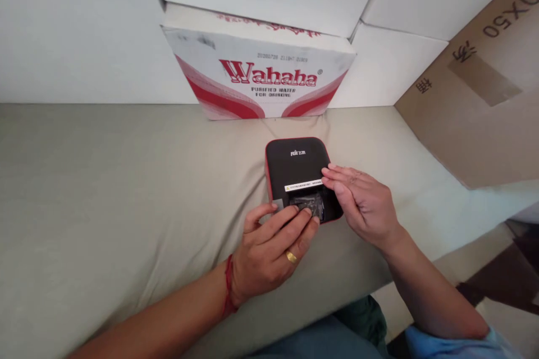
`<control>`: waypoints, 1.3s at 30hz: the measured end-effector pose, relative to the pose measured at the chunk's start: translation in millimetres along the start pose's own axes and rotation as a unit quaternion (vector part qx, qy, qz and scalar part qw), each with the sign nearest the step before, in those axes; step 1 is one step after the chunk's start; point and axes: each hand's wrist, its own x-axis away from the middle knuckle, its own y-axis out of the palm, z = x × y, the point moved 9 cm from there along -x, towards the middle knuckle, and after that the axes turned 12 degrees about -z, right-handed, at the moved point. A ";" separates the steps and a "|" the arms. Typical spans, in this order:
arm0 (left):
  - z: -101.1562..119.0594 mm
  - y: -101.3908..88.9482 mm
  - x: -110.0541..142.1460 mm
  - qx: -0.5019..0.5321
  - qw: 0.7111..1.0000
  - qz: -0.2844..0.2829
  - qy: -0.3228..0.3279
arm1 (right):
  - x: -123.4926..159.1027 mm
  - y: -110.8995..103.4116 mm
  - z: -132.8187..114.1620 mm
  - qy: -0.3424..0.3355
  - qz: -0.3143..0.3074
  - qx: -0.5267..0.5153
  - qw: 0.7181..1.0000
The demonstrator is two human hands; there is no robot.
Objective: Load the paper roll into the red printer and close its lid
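A black receipt printer (pixel 298 165) with red sides and FEIE lettering lies flat on the cloth-covered surface. A white warning sticker (pixel 303 185) runs across it, above a recess holding something in crinkled clear plastic (pixel 310 202). The fingers of my left hand (pixel 272 252) are apart and bent over the near part of this recess, their tips touching the plastic. Its thumb lies beside a small grey patch at the printer's left edge. My right hand (pixel 366 202) holds the printer's right edge, fingertips together by the sticker's end. The wrapped content is unclear.
A white and red Wahaha water carton (pixel 269 78) stands behind the printer. White boxes (pixel 80 33) are stacked along the back. A large brown cardboard box (pixel 475 106) leans in at the right. The beige cloth (pixel 105 190) has creases.
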 end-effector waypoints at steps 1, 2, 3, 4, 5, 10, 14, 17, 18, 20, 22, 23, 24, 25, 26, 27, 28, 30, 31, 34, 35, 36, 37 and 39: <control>-0.1 0.4 -0.2 -0.001 1.000 -0.005 0.000 | 0.0 -0.1 -1.1 0.000 0.008 -0.002 1.000; -0.5 0.8 -0.6 -0.002 1.000 -0.011 -0.001 | 0.2 0.2 -1.7 0.000 0.015 -0.006 1.000; -1.0 1.0 -1.1 -0.002 1.000 -0.016 -0.003 | 0.9 0.8 -1.9 0.002 0.022 -0.010 1.000; -1.5 1.0 -1.6 -0.001 1.000 -0.020 -0.004 | 1.9 1.6 -2.0 0.002 0.029 -0.014 0.999; -2.0 0.8 -2.2 0.002 1.000 -0.022 -0.004 | 3.1 2.6 -1.7 0.003 0.037 -0.020 0.999; -6.0 -5.1 -4.7 0.044 0.999 0.010 -0.003 | 9.0 7.1 6.6 0.013 0.083 -0.076 0.994; -10.8 -6.8 -4.9 0.077 0.996 0.028 -0.022 | 12.7 9.1 10.6 0.020 0.096 -0.125 0.987; -13.5 -7.8 -1.3 0.100 0.994 0.041 -0.031 | 17.5 14.3 -1.8 -0.018 0.070 -0.120 0.990; -17.0 -9.4 1.1 0.116 0.991 0.056 -0.039 | 20.0 16.6 -6.6 -0.034 0.062 -0.115 0.991; -33.0 -12.8 8.2 0.166 0.977 0.103 -0.087 | 26.0 20.3 -12.4 -0.053 0.060 -0.109 0.991; -59.2 -9.7 17.9 0.231 0.947 0.147 -0.168 | 31.7 20.8 -10.7 -0.050 0.079 -0.112 0.989; -73.5 -3.7 22.7 0.268 0.927 0.155 -0.213 | 33.8 20.5 -8.4 -0.044 0.090 -0.115 0.988; -86.3 5.7 26.1 0.309 0.906 0.146 -0.249 | 35.2 19.9 -6.1 -0.039 0.099 -0.119 0.987; -96.5 18.3 27.7 0.359 0.884 0.120 -0.275 | 35.9 19.4 -4.3 -0.037 0.104 -0.122 0.986; -104.6 28.6 29.4 0.401 0.863 0.103 -0.290 | 35.8 18.9 -3.3 -0.037 0.106 -0.125 0.986; -110.5 37.9 30.5 0.439 0.843 0.086 -0.298 | 35.4 18.3 -3.3 -0.040 0.107 -0.128 0.985; -114.7 45.8 31.5 0.470 0.827 0.069 -0.301 | 34.8 17.5 -3.8 -0.046 0.106 -0.133 0.984; -119.3 54.8 32.8 0.505 0.810 0.044 -0.296 | 34.2 14.8 -5.5 -0.058 0.109 -0.144 0.982; -120.3 56.9 33.2 0.512 0.808 0.034 -0.291 | 34.1 13.6 -6.1 -0.062 0.110 -0.150 0.981; -121.1 59.4 34.1 0.512 0.813 0.009 -0.277 | 34.9 11.5 -7.1 -0.066 0.108 -0.153 0.980; -121.1 59.9 34.5 0.512 0.814 0.006 -0.274 | 35.4 11.3 -7.6 -0.067 0.105 -0.147 0.981; -120.9 60.9 34.8 0.514 0.814 0.003 -0.272 | 35.7 11.6 -7.9 -0.066 0.100 -0.140 0.983; -120.1 62.3 34.8 0.517 0.813 -0.002 -0.269 | 36.1 11.7 -8.3 -0.065 0.095 -0.132 0.985; -117.5 66.4 34.2 0.526 0.808 -0.014 -0.266 | 36.6 12.0 -8.5 -0.061 0.089 -0.112 0.988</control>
